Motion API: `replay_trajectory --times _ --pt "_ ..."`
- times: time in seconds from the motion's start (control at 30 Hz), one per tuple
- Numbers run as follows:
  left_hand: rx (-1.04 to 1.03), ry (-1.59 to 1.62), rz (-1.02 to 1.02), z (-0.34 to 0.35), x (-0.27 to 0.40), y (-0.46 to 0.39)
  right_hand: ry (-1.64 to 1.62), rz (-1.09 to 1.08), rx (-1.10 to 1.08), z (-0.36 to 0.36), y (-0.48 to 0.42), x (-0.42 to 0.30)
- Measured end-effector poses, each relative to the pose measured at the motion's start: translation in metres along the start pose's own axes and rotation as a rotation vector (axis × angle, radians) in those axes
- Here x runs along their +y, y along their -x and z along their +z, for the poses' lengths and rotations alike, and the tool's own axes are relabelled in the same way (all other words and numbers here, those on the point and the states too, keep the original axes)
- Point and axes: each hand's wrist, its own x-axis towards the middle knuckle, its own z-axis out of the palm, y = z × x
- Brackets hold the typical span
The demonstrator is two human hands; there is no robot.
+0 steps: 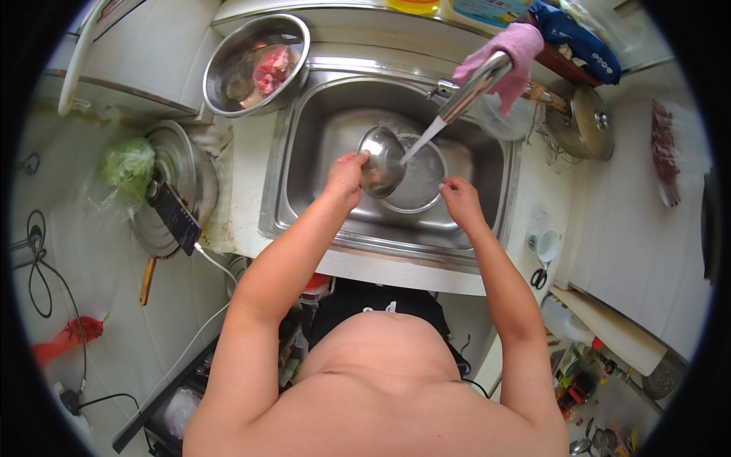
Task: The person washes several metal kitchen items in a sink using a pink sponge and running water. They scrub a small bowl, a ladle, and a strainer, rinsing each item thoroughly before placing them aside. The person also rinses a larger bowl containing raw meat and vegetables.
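My left hand (pixel 346 178) grips the rim of a small stainless steel bowl (pixel 381 163), tilted beside a stream of running water (pixel 421 141). The water falls from the metal faucet (pixel 475 87) above the steel sink (pixel 354 227). Lower in the sink is a larger round metal basin (pixel 421 193) with water in it, partly covered by the small bowl. My right hand (pixel 460 201) is at the right rim of this basin, its thumb and finger closed at the edge. A pink cloth (pixel 522 48) hangs over the faucet.
A steel bowl (pixel 214 85) of raw meat (pixel 273 69) stands at the sink's back left corner. On the left, a phone (pixel 178 219) with a white cable rests on a large pot lid (pixel 171 134). At right are a lidded pot (pixel 588 128), a white cup (pixel 548 244) and scissors (pixel 538 279).
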Motion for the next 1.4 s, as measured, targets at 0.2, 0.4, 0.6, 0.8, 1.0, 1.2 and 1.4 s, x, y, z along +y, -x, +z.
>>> replay_trajectory --times 0.2,0.4,0.6,0.8,1.0,1.2,1.4 --pt "0.047 -0.063 0.014 -0.058 0.041 0.014 0.077 0.046 -0.13 0.014 0.014 0.009" --pt "0.097 0.234 -0.062 -0.081 0.047 0.031 0.131 0.042 -0.22 0.025 0.018 0.006" --pt "0.102 0.206 0.088 -0.076 0.055 0.029 0.124 0.076 -0.279 0.027 0.017 0.005" --pt "0.238 -0.198 0.244 -0.062 0.037 0.033 0.139 0.108 -0.301 0.036 0.021 0.016" --pt "0.029 -1.276 1.147 -0.061 0.044 0.069 0.216 0.147 -0.215 0.043 0.01 0.043" --pt "0.205 -1.615 1.301 -0.121 0.062 0.061 0.2 0.465 0.194 0.07 -0.011 0.07" --pt "0.285 -1.709 1.22 -0.154 0.05 0.042 -0.525 0.993 -0.025 0.08 -0.021 0.109"
